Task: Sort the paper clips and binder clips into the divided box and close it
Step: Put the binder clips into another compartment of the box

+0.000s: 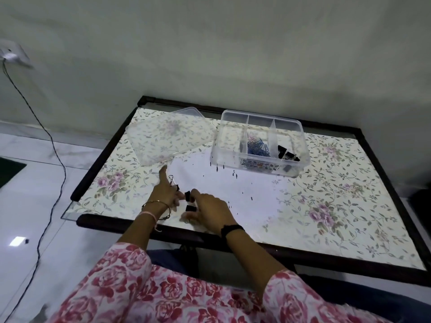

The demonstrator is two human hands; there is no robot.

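The clear divided box (pixel 260 117) stands open at the table's far middle. Blue paper clips (pixel 257 148) lie in its middle compartment and black binder clips (pixel 288 155) in its right one. Its clear lid (pixel 168 136) lies flat to the left of the box. Near the front edge, my left hand (pixel 166 190) holds a black binder clip (pixel 175 185) with silver wire arms, its index finger pointing toward the lid. My right hand (pixel 206 209) pinches two black binder clips, one at the fingertips (pixel 187 195) and one lower (pixel 190 208).
The table (pixel 326 206) has a floral cover under glass and a dark wooden frame. Small dark specks dot the cover in front of the box. A black cable (pixel 50 141) hangs from a wall socket at the left, over a white tiled floor.
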